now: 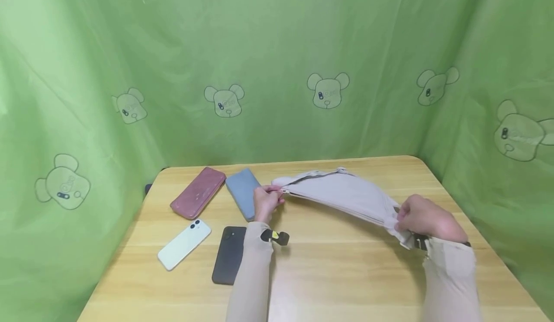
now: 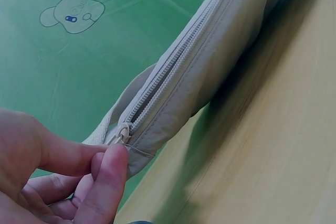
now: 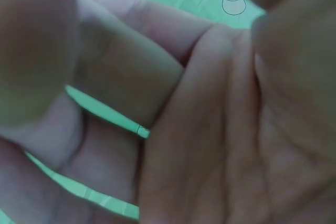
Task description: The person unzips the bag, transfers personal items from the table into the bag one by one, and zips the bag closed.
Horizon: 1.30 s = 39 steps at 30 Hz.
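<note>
Pale bag was stretched out; left hand pinched its zipper pull — right hand gripped the opposite end, presumably to keep the zipper straight.

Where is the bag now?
Head view, right of centre: the pale bag stretches between the left hand and right hand over the table, right of the blue wallet.

On my feed the desk has a pale wood-grain top with rounded far corners. At its far left I see a dusky-pink wallet lying slanted, with a blue wallet just to its right. Nearer, a white phone lies on the left and a black phone right of it, both cameras up.
</note>
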Available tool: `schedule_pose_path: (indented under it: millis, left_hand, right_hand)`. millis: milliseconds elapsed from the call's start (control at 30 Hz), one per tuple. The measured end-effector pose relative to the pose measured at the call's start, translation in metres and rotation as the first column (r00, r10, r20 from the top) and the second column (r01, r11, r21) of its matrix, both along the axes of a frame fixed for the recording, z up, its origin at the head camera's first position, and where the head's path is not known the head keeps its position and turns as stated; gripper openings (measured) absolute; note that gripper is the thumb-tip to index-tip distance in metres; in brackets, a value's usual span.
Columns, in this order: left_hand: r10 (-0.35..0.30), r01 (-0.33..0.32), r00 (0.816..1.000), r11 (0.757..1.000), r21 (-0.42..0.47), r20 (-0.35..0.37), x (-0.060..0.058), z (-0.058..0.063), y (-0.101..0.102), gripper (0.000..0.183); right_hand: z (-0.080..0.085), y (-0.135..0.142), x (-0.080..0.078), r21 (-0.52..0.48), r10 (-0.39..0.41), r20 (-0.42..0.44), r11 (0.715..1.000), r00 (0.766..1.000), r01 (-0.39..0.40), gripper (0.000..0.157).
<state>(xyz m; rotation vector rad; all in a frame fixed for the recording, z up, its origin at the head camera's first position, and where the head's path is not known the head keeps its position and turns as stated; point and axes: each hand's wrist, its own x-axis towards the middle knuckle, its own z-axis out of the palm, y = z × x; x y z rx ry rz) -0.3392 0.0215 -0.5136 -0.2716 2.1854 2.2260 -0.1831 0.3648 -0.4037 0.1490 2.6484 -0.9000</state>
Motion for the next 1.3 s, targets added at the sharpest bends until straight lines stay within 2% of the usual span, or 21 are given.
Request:
schedule_pose_path:
  millis: [300,433,500,600,700,833,1067,1300]
  left_hand:
    - [-0.017,0.012,0.999,0.993,-0.117,-0.039,-0.016,0.007,0.004,0.010]
    - [-0.040,0.032,0.998,0.986,-0.161,-0.047,-0.023,0.012,0.005,0.012]
    - [-0.060,0.046,0.997,0.977,-0.210,-0.058,-0.026,0.013,0.006,0.012]
    - [-0.092,0.061,0.992,0.949,-0.311,-0.087,-0.032,0.015,0.006,0.010]
    - [-0.112,0.053,0.987,0.903,-0.426,-0.116,-0.037,0.016,0.005,0.008]
    - [-0.129,0.026,0.979,0.847,-0.531,-0.159,-0.041,0.015,0.005,0.009]
    - [-0.149,-0.008,0.966,0.800,-0.601,-0.210,-0.043,0.009,0.009,0.010]
    - [-0.152,0.013,0.977,0.746,-0.666,-0.151,-0.040,0.004,0.015,0.010]
  right_hand:
    - [0.003,-0.008,0.002,-0.065,-0.029,0.015,0.997,0.999,0.030,0.005]
    - [0.002,-0.012,0.002,-0.061,-0.030,0.012,0.998,0.999,0.030,0.005]
    - [0.002,-0.015,0.002,-0.049,-0.021,0.002,0.999,1.000,0.021,0.005]
    - [0.002,-0.021,0.003,-0.005,-0.007,-0.024,1.000,1.000,0.007,0.005]
    - [0.004,-0.031,0.003,0.048,-0.008,-0.035,0.999,0.999,0.009,0.008]
    - [0.003,-0.044,0.002,0.082,-0.003,-0.027,0.997,1.000,0.006,0.014]
    - [-0.003,-0.057,-0.002,0.188,0.075,-0.049,0.980,0.996,-0.065,0.008]
    - [-0.009,-0.070,-0.007,0.328,0.162,-0.096,0.937,0.982,-0.122,0.020]
